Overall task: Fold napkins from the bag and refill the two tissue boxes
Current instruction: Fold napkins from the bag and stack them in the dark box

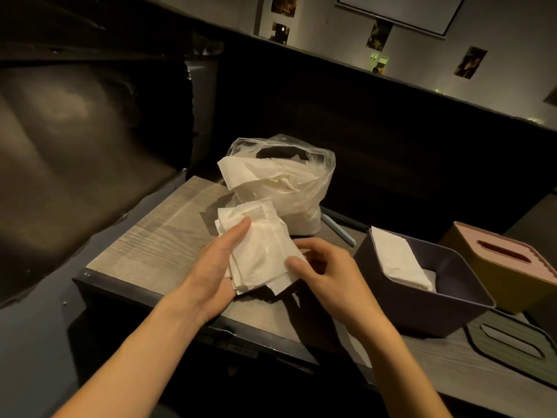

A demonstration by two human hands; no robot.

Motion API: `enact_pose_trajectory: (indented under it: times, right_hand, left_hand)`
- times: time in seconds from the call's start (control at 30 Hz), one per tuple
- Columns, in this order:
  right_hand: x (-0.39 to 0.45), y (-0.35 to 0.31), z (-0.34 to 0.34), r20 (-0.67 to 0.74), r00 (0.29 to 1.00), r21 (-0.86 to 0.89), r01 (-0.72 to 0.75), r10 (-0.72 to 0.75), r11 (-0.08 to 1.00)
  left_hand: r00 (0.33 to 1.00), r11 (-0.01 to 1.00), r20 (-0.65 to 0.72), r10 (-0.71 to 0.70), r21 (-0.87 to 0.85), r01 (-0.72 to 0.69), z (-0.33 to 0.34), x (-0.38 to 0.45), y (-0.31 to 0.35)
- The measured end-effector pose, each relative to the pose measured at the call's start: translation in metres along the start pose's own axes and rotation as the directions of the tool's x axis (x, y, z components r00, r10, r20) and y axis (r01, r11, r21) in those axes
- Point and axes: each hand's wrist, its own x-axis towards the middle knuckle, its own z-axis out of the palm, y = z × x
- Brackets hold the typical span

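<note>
Left hand (214,267) cradles a stack of napkins (256,251) over the surface (144,245), right hand (325,267) pinching its edge, bag (289,188) just behind, dark open box (422,297) and yellow lidded box (509,267) at right.

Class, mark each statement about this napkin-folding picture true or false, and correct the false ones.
1. Both hands hold a stack of napkins. True: left hand, right hand.
2. The plastic bag is empty. False: white napkins fill it.
3. The dark open box already holds napkins. True.
4. The yellow box has its lid off. False: its pink slotted lid is on.
5. A loose lid lies on the table near the dark box. True.
</note>
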Motion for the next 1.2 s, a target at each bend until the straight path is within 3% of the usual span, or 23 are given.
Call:
enact_pose_trajectory:
  times: [0.17,0.3,0.4,0.47,0.5,0.57,0.6,0.67,0.73,0.77,0.87,0.93,1.03,1.13,1.2]
  right_hand:
    - [-0.010,0.012,-0.003,0.007,0.997,0.096,-0.080,0.079,0.992]
    - [-0.008,0.010,0.003,0.010,0.999,0.089,-0.035,0.034,0.995]
    - [-0.010,0.007,0.009,-0.277,0.960,0.062,0.065,-0.046,0.996]
    - [-0.012,0.004,0.009,-0.470,0.881,0.188,0.166,-0.059,0.968]
    - [-0.012,0.000,0.007,-0.491,0.870,0.292,0.216,-0.048,0.931]
    - [-0.010,-0.013,0.007,-0.413,0.910,0.454,0.247,-0.044,0.856]
    - [-0.006,-0.018,0.010,-0.367,0.928,0.442,0.235,-0.065,0.866]
    - [0.005,-0.022,0.023,-0.330,0.934,0.186,0.206,-0.136,0.961]
    - [0.013,-0.020,0.041,-0.327,0.927,-0.117,0.151,-0.182,0.982]
    - [0.016,-0.017,0.048,-0.323,0.931,-0.157,0.127,-0.172,0.979]
    - [0.013,-0.002,0.050,-0.262,0.965,0.084,0.043,-0.020,0.996]
    - [0.009,0.005,0.043,-0.116,0.989,0.263,-0.058,0.092,0.963]
    - [0.004,0.014,0.032,0.023,0.996,0.380,-0.090,0.088,0.920]
    - [0.001,0.018,0.016,-0.152,0.988,0.447,0.093,-0.027,0.890]
    - [0.000,0.022,0.009,-0.284,0.952,0.358,0.217,-0.115,0.908]
  left_hand:
    - [0.997,0.997,-0.054,0.047,-0.059,-0.050,0.001,0.000,0.001]
    - [0.998,0.998,-0.034,0.052,0.046,-0.050,0.003,-0.001,-0.003]
    - [0.994,0.995,-0.079,0.082,0.056,-0.077,0.006,-0.002,-0.003]
    - [0.990,0.992,-0.097,0.100,0.086,-0.092,0.008,-0.004,-0.003]
    - [0.990,0.988,-0.094,0.109,0.124,-0.097,0.008,-0.004,-0.003]
    - [0.989,0.975,-0.077,0.129,0.191,-0.112,0.010,-0.003,-0.005]
    - [0.989,0.971,-0.063,0.135,0.210,-0.119,0.012,-0.003,-0.006]
    - [0.994,0.979,-0.022,0.105,0.178,-0.099,0.013,-0.004,-0.005]
    - [0.998,0.995,0.027,0.052,0.087,-0.054,0.012,-0.005,-0.003]
    - [0.999,0.996,0.026,0.040,0.084,-0.042,0.011,-0.005,-0.004]
    - [0.998,0.987,-0.022,0.061,0.150,-0.057,0.008,-0.002,-0.006]
    - [0.996,0.986,-0.024,0.090,0.143,-0.085,0.007,-0.002,-0.006]
    - [0.993,0.983,0.015,0.116,0.142,-0.117,0.008,-0.003,-0.005]
    - [0.981,0.955,0.036,0.192,0.225,-0.195,0.007,-0.001,-0.008]
    - [0.957,0.880,0.038,0.288,0.385,-0.280,0.003,0.003,-0.011]
